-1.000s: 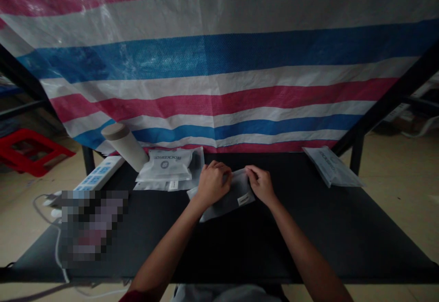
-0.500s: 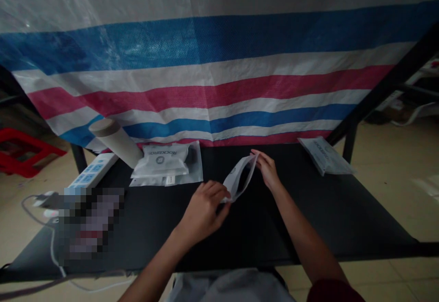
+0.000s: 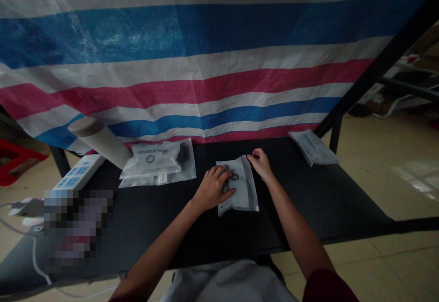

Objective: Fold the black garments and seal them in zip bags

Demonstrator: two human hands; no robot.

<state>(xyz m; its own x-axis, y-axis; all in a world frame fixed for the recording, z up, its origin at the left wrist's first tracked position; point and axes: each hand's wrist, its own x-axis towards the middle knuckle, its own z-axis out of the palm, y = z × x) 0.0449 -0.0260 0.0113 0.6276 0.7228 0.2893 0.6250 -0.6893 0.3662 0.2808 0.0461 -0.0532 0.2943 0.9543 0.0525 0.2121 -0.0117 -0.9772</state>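
Note:
A frosted plastic zip bag point(image 3: 243, 190) with dark print lies on the black tabletop in front of me, its zip edge facing right. My left hand point(image 3: 214, 188) rests on the left part of the bag, fingers spread flat over the print and hiding some of it. At the far right corner, my right hand point(image 3: 260, 164) has its fingertips pinched together on the end of the zip edge. Whatever is inside the bag cannot be made out.
Several similar printed bags point(image 3: 151, 159) are stacked left, beside a leaning white bottle point(image 3: 103, 142). A power strip point(image 3: 77, 174) with cables and a blurred-out item point(image 3: 82, 229) lie nearer. Another bag point(image 3: 313, 146) lies back right. Striped sheeting point(image 3: 206, 82) hangs behind.
The bag was held up with its mouth gaping between both hands; now it lies flat, mouth edges together. My left hand has flattened onto it, and my right hand pinches its far corner.

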